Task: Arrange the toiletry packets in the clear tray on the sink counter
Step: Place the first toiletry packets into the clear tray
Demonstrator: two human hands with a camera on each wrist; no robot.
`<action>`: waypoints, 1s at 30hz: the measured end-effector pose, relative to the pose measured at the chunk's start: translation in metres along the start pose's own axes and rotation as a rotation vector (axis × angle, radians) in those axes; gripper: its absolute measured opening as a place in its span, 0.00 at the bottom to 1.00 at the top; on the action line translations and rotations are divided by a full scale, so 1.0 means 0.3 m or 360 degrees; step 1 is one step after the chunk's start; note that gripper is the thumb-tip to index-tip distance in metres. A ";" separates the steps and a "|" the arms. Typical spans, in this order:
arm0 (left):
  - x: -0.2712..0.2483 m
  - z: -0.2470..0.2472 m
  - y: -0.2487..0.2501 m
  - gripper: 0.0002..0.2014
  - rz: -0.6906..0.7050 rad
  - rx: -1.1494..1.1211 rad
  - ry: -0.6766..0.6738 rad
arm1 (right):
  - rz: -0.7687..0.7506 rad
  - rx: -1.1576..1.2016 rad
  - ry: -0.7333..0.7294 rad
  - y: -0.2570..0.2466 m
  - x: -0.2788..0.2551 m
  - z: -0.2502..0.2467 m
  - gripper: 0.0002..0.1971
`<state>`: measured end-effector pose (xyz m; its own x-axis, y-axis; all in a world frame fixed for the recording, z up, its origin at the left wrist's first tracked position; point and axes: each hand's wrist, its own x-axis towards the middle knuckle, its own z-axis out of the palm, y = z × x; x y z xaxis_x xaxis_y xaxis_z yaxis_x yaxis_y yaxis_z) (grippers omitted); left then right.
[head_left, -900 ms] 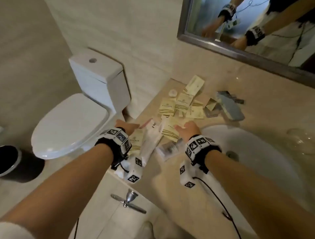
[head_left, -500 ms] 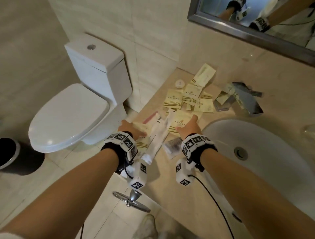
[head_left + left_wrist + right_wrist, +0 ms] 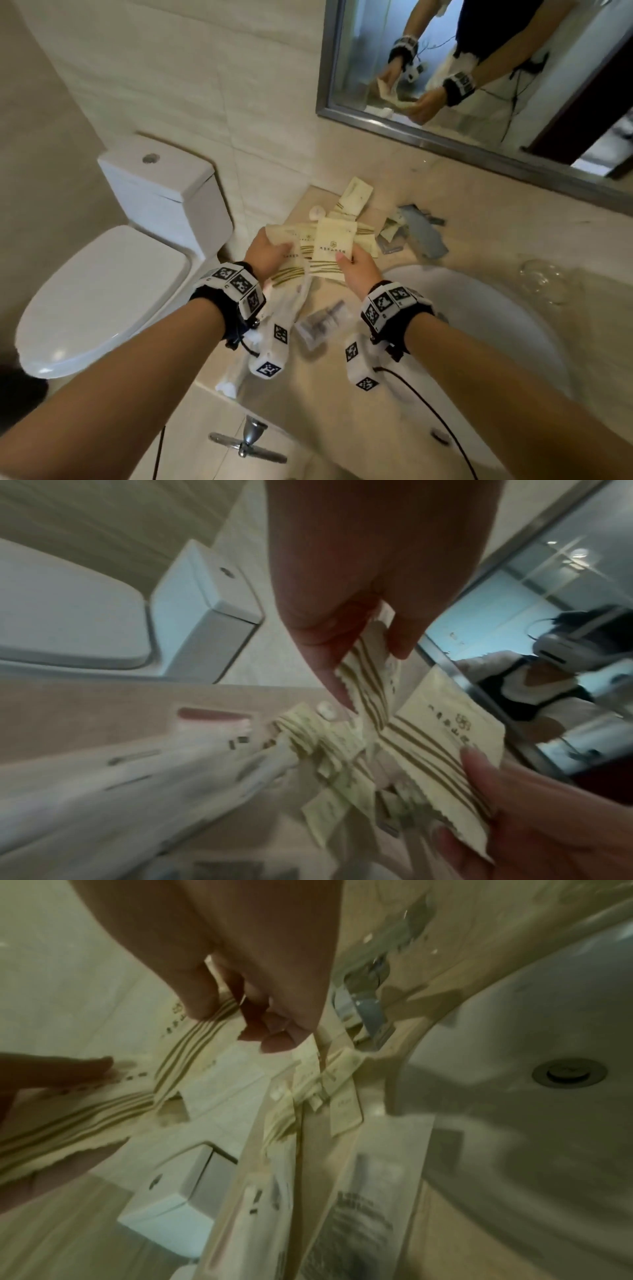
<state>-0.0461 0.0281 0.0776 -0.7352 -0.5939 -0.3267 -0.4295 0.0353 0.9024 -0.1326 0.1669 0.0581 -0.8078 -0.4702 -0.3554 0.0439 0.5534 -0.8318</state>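
Both hands are raised above the counter, each holding cream packets with olive stripes. My left hand (image 3: 275,251) grips a small fan of packets (image 3: 291,236); in the left wrist view its thumb and fingers pinch a striped packet (image 3: 371,688). My right hand (image 3: 347,263) pinches one packet (image 3: 334,245) by its lower edge, thumb on top, as the right wrist view of that packet (image 3: 202,1026) also shows. More packets (image 3: 354,195) lie scattered at the counter's back. The clear tray (image 3: 423,236) sits to their right, near the wall, with a packet or two in it.
Long white packets (image 3: 291,305) and a clear wrapped item (image 3: 322,322) lie on the counter (image 3: 329,404) below my hands. A small round soap (image 3: 317,212) sits at the back. The sink basin (image 3: 479,329) is on the right, a glass (image 3: 543,281) beyond it, the toilet (image 3: 113,274) on the left.
Both hands have risen off the counter with packets in them and come closer together. The camera view has tilted up toward the mirror.
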 end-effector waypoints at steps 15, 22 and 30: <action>-0.208 0.708 0.519 0.19 0.0373 0.0016 -0.0717 | -0.0049 0.0347 0.0745 0.116 -0.317 -0.763 0.16; -0.321 1.145 0.576 0.18 0.0354 0.0111 -0.0926 | 0.0223 0.0398 0.1200 0.498 -0.386 -1.164 0.09; -0.345 1.515 0.512 0.18 0.0345 0.0240 -0.0819 | 0.0734 0.0330 0.1216 0.934 -0.375 -1.393 0.11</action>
<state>-0.2745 0.4603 0.1222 -0.9589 -0.0945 -0.2674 -0.2828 0.2491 0.9262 -0.2752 0.6620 0.0434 -0.8498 0.3905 -0.3541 0.5038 0.4039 -0.7636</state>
